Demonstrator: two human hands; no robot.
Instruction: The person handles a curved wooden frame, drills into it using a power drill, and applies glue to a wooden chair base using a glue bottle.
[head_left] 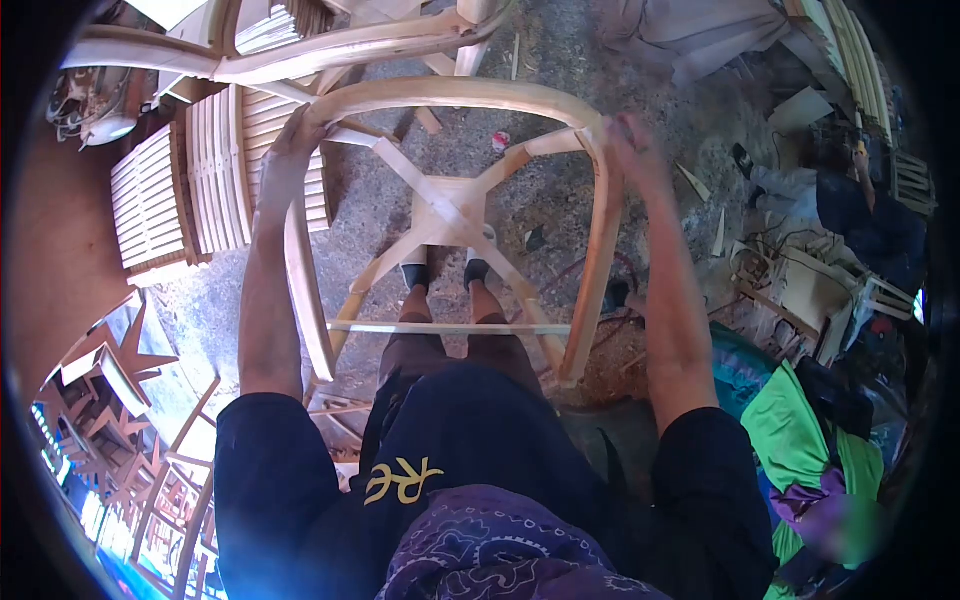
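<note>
A pale wooden frame point(450, 93) with a curved front rail, two side rails and crossed braces stands before me, over my feet. The braces meet at a square wooden block point(448, 212) in the middle. My left hand point(300, 135) is wrapped round the frame's far left corner. At the far right corner, my right hand point(628, 140) is against the rail, blurred, and its fingers are hard to make out. A thin wooden strip point(450, 328) spans the near side of the frame.
Another wooden frame point(350, 52) is at the upper left, beyond stacked slatted pieces point(218, 165). A person point(870, 210) works at the right. Green cloth point(790, 415) and wood scraps lie lower right; more wooden frames point(180, 490) stand lower left.
</note>
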